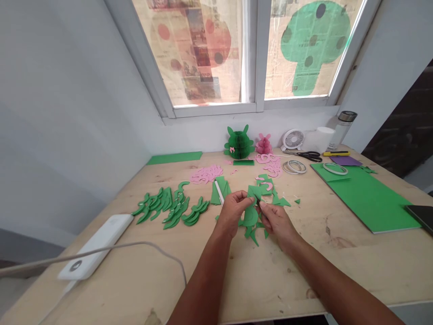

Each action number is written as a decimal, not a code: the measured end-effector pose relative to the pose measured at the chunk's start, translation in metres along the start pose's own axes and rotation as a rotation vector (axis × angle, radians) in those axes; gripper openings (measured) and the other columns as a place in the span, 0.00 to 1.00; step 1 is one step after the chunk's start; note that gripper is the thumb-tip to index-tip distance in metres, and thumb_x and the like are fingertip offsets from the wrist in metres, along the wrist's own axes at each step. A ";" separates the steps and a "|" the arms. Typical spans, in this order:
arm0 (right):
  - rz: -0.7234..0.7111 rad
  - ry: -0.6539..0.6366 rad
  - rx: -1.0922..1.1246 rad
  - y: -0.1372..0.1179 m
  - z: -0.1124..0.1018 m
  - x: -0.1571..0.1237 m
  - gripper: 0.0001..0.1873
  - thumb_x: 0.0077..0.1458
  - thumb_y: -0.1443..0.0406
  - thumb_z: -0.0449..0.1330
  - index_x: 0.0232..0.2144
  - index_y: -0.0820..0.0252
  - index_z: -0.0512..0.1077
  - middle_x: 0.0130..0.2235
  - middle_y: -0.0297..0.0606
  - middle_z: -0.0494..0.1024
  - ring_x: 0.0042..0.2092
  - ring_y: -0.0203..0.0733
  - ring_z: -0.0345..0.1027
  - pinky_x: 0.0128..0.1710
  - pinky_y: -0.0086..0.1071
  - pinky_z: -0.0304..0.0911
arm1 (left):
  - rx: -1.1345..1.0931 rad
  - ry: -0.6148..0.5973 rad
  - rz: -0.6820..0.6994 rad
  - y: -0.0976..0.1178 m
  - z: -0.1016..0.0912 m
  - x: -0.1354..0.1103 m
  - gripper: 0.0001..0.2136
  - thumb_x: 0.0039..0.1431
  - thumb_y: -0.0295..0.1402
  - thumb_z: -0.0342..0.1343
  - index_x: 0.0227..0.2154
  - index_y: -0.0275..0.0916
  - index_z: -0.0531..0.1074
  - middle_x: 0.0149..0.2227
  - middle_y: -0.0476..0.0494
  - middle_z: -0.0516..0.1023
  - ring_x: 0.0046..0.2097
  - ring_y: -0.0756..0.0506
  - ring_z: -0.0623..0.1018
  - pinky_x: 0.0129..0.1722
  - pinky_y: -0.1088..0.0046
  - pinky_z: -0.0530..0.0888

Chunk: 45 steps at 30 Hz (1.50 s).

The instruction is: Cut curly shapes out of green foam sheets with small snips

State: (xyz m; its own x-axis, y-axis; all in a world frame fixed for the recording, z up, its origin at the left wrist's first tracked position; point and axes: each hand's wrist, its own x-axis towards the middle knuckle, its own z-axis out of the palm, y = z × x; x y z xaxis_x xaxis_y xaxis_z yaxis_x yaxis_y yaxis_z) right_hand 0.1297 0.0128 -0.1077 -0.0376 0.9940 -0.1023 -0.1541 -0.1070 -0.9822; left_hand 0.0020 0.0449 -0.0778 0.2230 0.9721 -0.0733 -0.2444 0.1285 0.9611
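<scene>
My left hand (233,210) pinches a piece of green paper (251,215) between thumb and fingers, above the middle of the table. A curved outline shows on the lower part of this piece. At its right edge is my right hand (275,221), closed with thumb and fingertips together at the paper. A small dark patch lies between the hands, and I cannot make out what it is. Green paper scraps (252,234) lie below and around both hands. Just left of them, a white pen (219,192) rests on a green sheet (223,184).
Curved green cutouts (176,207) and pink cutouts (206,174) lie to the left. Behind stand green (239,144) and pink paper figures (264,144) and a fan (292,139). Scissors (309,155), tape rolls (295,167) and green sheets (368,198) are right; a power bank (98,246) is left.
</scene>
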 end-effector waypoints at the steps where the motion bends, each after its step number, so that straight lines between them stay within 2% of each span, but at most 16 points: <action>1: -0.002 0.001 -0.001 0.000 0.000 0.000 0.28 0.46 0.41 0.57 0.20 0.61 0.65 0.10 0.22 0.52 0.14 0.28 0.39 0.14 0.26 0.35 | -0.002 0.002 0.001 0.000 0.000 0.000 0.12 0.40 0.36 0.63 0.16 0.37 0.65 0.18 0.52 0.67 0.22 0.53 0.65 0.24 0.76 0.60; 23: -0.024 0.012 -0.021 -0.001 0.001 -0.001 0.28 0.47 0.41 0.56 0.17 0.59 0.62 0.10 0.23 0.52 0.14 0.28 0.39 0.14 0.27 0.36 | -0.012 -0.005 -0.006 0.001 0.001 0.000 0.11 0.40 0.35 0.63 0.16 0.37 0.66 0.18 0.52 0.68 0.21 0.53 0.65 0.23 0.76 0.60; 45: -0.015 0.023 -0.042 -0.002 0.001 -0.002 0.28 0.46 0.41 0.56 0.19 0.60 0.64 0.11 0.22 0.51 0.15 0.28 0.38 0.15 0.27 0.35 | -0.018 -0.003 -0.003 0.003 0.002 -0.003 0.12 0.39 0.36 0.64 0.16 0.37 0.66 0.17 0.52 0.69 0.21 0.53 0.65 0.22 0.77 0.60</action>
State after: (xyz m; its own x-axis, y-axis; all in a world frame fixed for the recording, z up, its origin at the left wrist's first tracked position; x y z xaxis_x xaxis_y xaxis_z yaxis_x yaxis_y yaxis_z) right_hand 0.1290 0.0113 -0.1050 -0.0126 0.9958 -0.0906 -0.1128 -0.0914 -0.9894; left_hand 0.0028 0.0424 -0.0737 0.2267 0.9710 -0.0757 -0.2603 0.1353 0.9560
